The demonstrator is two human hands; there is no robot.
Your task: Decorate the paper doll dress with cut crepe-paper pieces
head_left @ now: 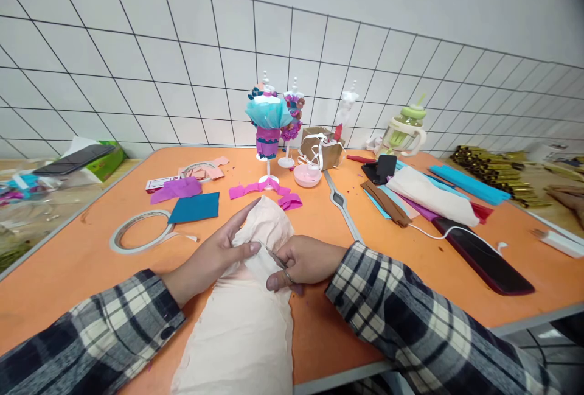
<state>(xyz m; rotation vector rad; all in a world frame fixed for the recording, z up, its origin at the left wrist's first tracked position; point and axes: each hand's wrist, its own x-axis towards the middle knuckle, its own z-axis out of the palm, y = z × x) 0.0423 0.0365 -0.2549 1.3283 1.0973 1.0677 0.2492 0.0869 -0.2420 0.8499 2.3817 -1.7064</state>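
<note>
A long sheet of pale cream crepe paper (241, 334) runs from the near table edge up to both hands, its far end folded over. My left hand (216, 259) pinches the folded part, thumb on top and fingers behind it. Small metal scissors (275, 257) are in my right hand (303, 261), with fingers in the handles and the blades at the paper by my left thumb. Beyond the hands lie magenta paper strips (255, 189) and a small dress form (267, 118) in turquoise and purple paper.
On the orange table (337, 322), left, are a tape roll (119, 238) and blue paper (195, 207). Behind stand a pink bowl (307, 176), a box (314, 150) and a bottle (404, 130). A phone (486, 256) and folded papers (431, 194) lie right. Another person's hand (568, 199) is far right.
</note>
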